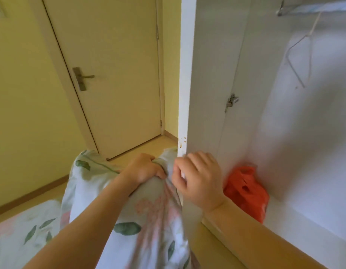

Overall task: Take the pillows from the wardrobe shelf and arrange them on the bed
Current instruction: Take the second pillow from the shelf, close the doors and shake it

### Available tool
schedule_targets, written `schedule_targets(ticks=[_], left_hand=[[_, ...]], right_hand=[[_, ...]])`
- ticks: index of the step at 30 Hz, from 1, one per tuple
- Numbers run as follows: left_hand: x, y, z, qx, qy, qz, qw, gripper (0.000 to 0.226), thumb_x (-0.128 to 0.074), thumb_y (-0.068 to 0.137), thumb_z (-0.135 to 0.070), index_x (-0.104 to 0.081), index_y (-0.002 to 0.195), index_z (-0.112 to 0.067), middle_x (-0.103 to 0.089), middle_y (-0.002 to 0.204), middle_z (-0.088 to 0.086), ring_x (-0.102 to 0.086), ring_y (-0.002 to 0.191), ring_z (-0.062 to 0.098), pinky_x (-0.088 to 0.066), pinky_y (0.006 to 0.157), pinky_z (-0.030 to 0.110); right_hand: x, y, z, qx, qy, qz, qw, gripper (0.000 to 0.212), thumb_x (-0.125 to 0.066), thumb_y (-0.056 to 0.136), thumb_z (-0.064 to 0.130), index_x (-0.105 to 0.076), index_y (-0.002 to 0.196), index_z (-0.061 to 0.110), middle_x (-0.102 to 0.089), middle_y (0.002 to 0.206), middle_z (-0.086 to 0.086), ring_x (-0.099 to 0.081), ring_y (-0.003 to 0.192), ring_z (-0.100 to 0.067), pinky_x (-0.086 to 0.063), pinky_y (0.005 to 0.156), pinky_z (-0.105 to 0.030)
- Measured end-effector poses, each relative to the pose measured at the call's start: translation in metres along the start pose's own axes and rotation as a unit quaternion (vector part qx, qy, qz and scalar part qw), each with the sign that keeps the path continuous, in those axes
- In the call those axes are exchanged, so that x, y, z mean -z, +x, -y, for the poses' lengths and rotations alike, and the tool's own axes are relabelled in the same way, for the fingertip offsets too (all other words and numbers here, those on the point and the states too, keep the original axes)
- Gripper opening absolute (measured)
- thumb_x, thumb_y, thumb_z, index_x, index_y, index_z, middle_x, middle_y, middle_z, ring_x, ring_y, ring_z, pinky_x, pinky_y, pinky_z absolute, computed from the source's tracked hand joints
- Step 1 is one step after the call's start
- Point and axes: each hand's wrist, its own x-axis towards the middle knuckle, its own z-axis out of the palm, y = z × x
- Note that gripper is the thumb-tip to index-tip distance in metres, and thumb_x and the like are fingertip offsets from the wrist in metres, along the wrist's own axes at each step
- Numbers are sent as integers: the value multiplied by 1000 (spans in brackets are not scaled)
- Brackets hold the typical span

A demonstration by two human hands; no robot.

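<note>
A pillow point(149, 210) in a pale floral case with green leaves and pink blooms hangs in front of me, left of the wardrobe door edge. My left hand point(145, 168) is clenched on the bunched top of its case. My right hand point(197, 178) is just right of it, fingers curled around the lower edge of the open white wardrobe door point(184, 94); whether it also pinches the pillow fabric is hidden. The bed point(22, 233), with matching floral cover, lies at the lower left.
The open white wardrobe point(304, 133) fills the right side, with an orange plastic bag point(246, 191) on its floor and a wire hanger point(300, 61) on the rail. A closed cream room door point(114, 74) stands ahead on the left, past a strip of wooden floor.
</note>
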Motion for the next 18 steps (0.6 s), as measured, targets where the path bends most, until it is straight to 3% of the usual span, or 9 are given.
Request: schedule_targets(ticks=[3,6,9,11,14,18], left_hand=[[-12,-1,-13,-19,-24,35,999,11,-73,63,-4,-63,65,-8,-56,62,3,-50,57,14,-41,49,22],[-25,-3,-23,-39,-18,61,997,9,-74,59,-8,-67,64,-10,-58,63,2,-51,59,14,-41,56,23],[-42,-5,-33,-55,-7,87,995,15,-67,43,-20,-63,55,-13,-57,61,2,-52,62,15,-42,64,31],[-54,-8,-42,-70,0,104,992,25,-64,41,-22,-65,61,-6,-58,64,2,-53,65,15,-45,65,33],[-75,-9,-56,-101,25,122,987,40,-65,44,-25,-68,74,1,-59,72,6,-55,69,18,-45,65,34],[-105,-5,-78,-141,38,144,979,44,-67,42,-31,-69,78,-5,-63,79,7,-58,73,17,-43,57,27]], right_hand=[[11,3,-4,-218,42,-28,975,28,-58,72,32,-37,78,15,-47,52,-2,-47,40,-20,-31,42,-23],[17,-5,-5,-295,35,26,954,37,-58,65,47,-34,78,21,-34,56,14,-46,39,-16,-32,36,-20],[30,-11,-13,-390,65,106,912,41,-65,68,44,-27,64,30,-43,53,12,-59,53,-21,-36,44,-25],[40,-19,-21,-414,102,90,900,36,-60,68,45,-27,60,33,-49,55,10,-57,52,-19,-41,48,-30],[61,-32,-33,-421,98,39,901,32,-57,69,41,-28,60,33,-41,52,13,-45,45,-11,-43,44,-33],[89,-54,-60,-406,15,-8,914,29,-49,76,45,-33,66,23,-30,57,17,-32,48,2,-35,42,-25]])
